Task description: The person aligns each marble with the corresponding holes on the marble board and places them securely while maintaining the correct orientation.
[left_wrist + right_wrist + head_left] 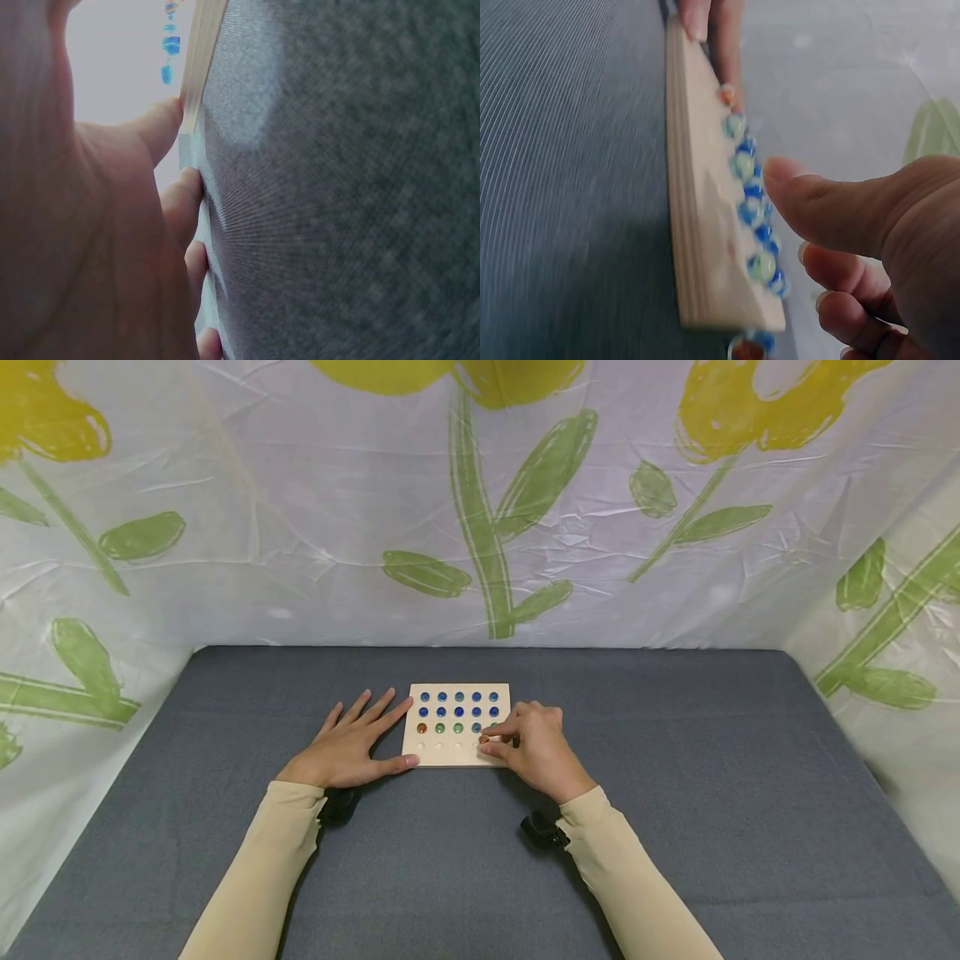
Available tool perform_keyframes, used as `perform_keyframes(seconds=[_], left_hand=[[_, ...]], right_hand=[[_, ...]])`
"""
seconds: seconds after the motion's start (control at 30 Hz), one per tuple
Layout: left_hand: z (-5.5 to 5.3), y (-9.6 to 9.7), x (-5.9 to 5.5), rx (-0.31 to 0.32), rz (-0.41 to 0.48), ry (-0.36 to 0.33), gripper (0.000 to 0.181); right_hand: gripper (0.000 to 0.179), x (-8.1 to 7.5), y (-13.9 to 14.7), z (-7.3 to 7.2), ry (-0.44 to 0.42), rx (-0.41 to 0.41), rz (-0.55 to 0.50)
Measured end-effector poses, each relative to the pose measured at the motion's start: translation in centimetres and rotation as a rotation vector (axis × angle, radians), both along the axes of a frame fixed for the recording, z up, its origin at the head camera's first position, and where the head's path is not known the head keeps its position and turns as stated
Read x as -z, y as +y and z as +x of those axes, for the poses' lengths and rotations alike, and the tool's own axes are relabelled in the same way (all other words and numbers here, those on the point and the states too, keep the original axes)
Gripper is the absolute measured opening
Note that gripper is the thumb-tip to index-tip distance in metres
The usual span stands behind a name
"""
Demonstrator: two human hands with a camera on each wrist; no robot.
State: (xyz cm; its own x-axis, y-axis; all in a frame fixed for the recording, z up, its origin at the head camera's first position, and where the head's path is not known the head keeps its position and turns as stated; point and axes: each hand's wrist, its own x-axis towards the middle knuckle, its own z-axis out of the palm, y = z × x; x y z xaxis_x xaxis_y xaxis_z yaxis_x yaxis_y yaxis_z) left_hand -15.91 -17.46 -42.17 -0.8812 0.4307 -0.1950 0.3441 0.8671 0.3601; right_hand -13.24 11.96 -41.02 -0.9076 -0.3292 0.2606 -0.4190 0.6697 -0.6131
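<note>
A pale wooden board point(440, 754) with rows of round hollows lies on the table. Marbles fill its three far rows, mostly blue, with green ones and an orange one point(422, 728) in the third. The near row shows bare hollows. Along the board's left edge rests my left hand point(341, 752), fingers spread, with thumb and index fingertip at the wood. Over the near right part, my right hand point(542, 750) pinches an orange-brown marble point(483, 740) between thumb and index finger. That hand hides the board's right corner. In the right wrist view its thumb point(825, 206) overlaps the marbles.
Dark grey cloth covers the table point(450, 860). A white sheet point(300, 527) with painted yellow flowers hangs behind and at both sides. Black wrist cameras point(543, 831) sit at the cream sleeves. At the right wrist view's bottom edge, an orange marble point(748, 348) shows partly.
</note>
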Motion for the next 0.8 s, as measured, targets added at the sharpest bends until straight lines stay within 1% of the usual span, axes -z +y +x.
perform_keyframes(seconds=[0.17,0.43,0.67,0.8], left_hand=[[0.0,0.0,0.0,-0.001,-0.007,0.004,0.096],[-0.1,0.0,0.1,0.000,-0.009,0.003,0.096],[-0.1,-0.1,0.1,0.013,-0.001,-0.001,0.095],[-0.1,-0.2,0.1,0.015,0.006,0.000,0.094]], right_hand=[[0.017,-0.3,-2.0,-0.2,0.002,-0.010,-0.020],[0.015,-0.1,-4.7,-0.7,0.011,-0.049,0.059],[0.017,0.0,-6.0,-1.1,0.017,-0.081,0.136],[0.016,0.0,-6.6,-1.4,0.016,-0.090,0.178]])
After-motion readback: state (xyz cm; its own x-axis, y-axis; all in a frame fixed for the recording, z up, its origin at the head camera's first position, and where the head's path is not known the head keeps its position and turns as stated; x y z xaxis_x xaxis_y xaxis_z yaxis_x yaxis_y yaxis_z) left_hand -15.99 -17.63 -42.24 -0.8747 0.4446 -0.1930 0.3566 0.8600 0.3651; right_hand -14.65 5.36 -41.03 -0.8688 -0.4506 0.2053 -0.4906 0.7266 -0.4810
